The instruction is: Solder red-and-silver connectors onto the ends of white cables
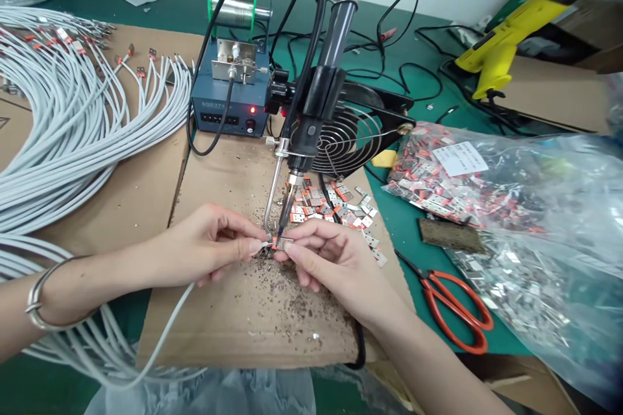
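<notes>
My left hand (219, 243) pinches the end of a grey cable (170, 321), which trails down and left from the fingers. Between thumb and index finger, my right hand (326, 253) holds a small metal connector with orange parts (281, 243), close against the cable end. The tip of a mounted soldering iron (288, 204) comes down onto or right beside the connector; exact contact is too small to tell. A thin metal solder guide tube (274, 188) ends just left of the iron's tip. Dark debris lies on the cardboard (219, 331) beneath both hands.
Loose connectors (341, 201) lie behind my right hand, near a fan (348, 142). A blue solder feeder (228, 104) with a solder spool (232, 10) stands behind. Grey cables (97, 142) fill the left. Red-handled scissors (457, 311), bags of parts (452, 175) and a yellow tool (511, 39) are right.
</notes>
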`<action>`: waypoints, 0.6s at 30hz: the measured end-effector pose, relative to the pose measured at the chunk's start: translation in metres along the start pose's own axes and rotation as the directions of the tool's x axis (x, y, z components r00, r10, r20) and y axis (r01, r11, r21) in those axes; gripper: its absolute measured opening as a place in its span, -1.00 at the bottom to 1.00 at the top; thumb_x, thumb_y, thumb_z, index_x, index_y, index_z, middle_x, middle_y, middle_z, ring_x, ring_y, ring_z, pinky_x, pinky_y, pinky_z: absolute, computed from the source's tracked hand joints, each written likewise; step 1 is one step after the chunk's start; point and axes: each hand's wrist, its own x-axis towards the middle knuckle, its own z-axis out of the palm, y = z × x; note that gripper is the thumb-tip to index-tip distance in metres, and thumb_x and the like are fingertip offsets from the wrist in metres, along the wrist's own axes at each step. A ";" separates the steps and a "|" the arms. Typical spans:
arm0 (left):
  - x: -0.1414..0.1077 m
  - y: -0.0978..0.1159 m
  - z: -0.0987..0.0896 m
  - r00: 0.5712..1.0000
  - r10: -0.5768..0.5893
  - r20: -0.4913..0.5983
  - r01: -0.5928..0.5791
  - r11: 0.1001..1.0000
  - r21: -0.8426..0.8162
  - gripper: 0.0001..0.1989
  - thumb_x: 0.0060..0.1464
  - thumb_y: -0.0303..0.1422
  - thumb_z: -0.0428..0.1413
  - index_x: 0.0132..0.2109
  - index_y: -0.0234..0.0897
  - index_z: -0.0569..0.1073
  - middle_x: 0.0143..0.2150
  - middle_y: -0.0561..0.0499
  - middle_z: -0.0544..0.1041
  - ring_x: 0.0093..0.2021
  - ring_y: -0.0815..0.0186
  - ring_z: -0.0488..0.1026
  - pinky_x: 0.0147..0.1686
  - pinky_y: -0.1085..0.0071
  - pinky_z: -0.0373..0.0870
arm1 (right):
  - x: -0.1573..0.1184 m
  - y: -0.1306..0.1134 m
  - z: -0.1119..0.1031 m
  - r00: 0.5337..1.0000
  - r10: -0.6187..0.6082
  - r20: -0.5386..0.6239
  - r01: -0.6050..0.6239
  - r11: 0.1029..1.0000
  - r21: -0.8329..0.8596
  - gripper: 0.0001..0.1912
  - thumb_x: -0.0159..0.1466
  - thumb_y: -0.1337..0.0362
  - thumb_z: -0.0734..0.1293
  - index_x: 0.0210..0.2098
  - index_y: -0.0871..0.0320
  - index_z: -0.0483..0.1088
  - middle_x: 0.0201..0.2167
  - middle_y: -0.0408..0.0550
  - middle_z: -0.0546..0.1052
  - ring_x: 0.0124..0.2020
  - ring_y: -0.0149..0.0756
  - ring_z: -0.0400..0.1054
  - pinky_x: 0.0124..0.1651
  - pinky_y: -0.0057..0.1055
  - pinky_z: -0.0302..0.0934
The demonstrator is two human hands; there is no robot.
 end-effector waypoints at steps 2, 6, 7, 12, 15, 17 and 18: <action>-0.001 0.000 0.000 1.000 0.008 -0.001 -0.008 1.000 -0.014 -0.83 0.14 -0.34 0.06 -0.27 -0.38 0.44 -0.73 0.26 0.20 -0.76 0.58 0.09 -0.81 0.76 0.14 | 0.000 0.000 -0.001 1.000 -0.005 0.002 0.005 1.000 0.007 -0.78 0.02 0.21 0.48 -0.40 0.19 0.45 -0.51 -0.06 0.59 -0.72 -0.57 0.23 -0.69 -0.63 0.11; -0.001 -0.001 0.001 1.000 0.027 0.013 -0.026 0.997 -0.069 -0.82 0.14 -0.34 0.06 -0.35 -0.37 0.41 -0.75 0.26 0.20 -0.78 0.59 0.07 -0.83 0.77 0.11 | 0.001 -0.001 -0.001 0.999 -0.026 0.030 0.024 0.998 0.050 -0.79 0.03 0.22 0.49 -0.40 0.19 0.47 -0.52 -0.04 0.60 -0.72 -0.57 0.21 -0.68 -0.62 0.09; 0.000 -0.001 0.000 0.999 0.029 0.017 -0.027 0.997 -0.076 -0.82 0.14 -0.34 0.06 -0.36 -0.37 0.41 -0.75 0.26 0.20 -0.78 0.60 0.07 -0.83 0.78 0.11 | 0.001 -0.001 -0.001 0.999 -0.033 0.034 0.031 0.998 0.059 -0.79 0.02 0.22 0.49 -0.41 0.19 0.47 -0.52 -0.04 0.60 -0.72 -0.58 0.20 -0.67 -0.62 0.08; -0.001 -0.001 0.000 0.999 0.034 0.015 -0.032 0.997 -0.072 -0.85 0.14 -0.35 0.06 -0.30 -0.37 0.42 -0.75 0.27 0.21 -0.78 0.59 0.07 -0.82 0.78 0.12 | 0.000 -0.001 -0.001 0.998 -0.057 0.037 0.055 0.997 0.060 -0.82 0.03 0.24 0.49 -0.41 0.19 0.48 -0.53 -0.03 0.61 -0.71 -0.57 0.20 -0.66 -0.62 0.08; -0.002 0.000 0.000 1.000 0.027 0.010 -0.026 0.997 -0.066 -0.85 0.14 -0.35 0.06 -0.27 -0.37 0.43 -0.75 0.27 0.20 -0.77 0.59 0.07 -0.82 0.78 0.13 | -0.001 -0.001 -0.001 0.997 -0.064 0.041 0.062 0.996 0.061 -0.82 0.04 0.25 0.49 -0.41 0.19 0.48 -0.53 -0.03 0.61 -0.70 -0.57 0.20 -0.65 -0.62 0.08; -0.001 0.001 0.001 1.000 0.021 0.012 -0.020 0.998 -0.063 -0.85 0.14 -0.34 0.06 -0.27 -0.37 0.44 -0.74 0.27 0.19 -0.77 0.59 0.06 -0.82 0.78 0.13 | -0.001 -0.001 -0.001 0.996 -0.074 0.048 0.071 0.996 0.061 -0.83 0.05 0.25 0.48 -0.41 0.19 0.47 -0.54 -0.04 0.60 -0.69 -0.56 0.21 -0.65 -0.62 0.08; -0.001 0.001 0.001 1.000 0.018 0.013 -0.017 0.998 -0.061 -0.85 0.14 -0.35 0.06 -0.28 -0.37 0.44 -0.74 0.27 0.19 -0.77 0.59 0.06 -0.82 0.78 0.13 | -0.001 -0.002 -0.001 0.996 -0.079 0.050 0.076 0.995 0.060 -0.83 0.05 0.25 0.48 -0.40 0.19 0.47 -0.55 -0.05 0.60 -0.69 -0.56 0.20 -0.66 -0.62 0.07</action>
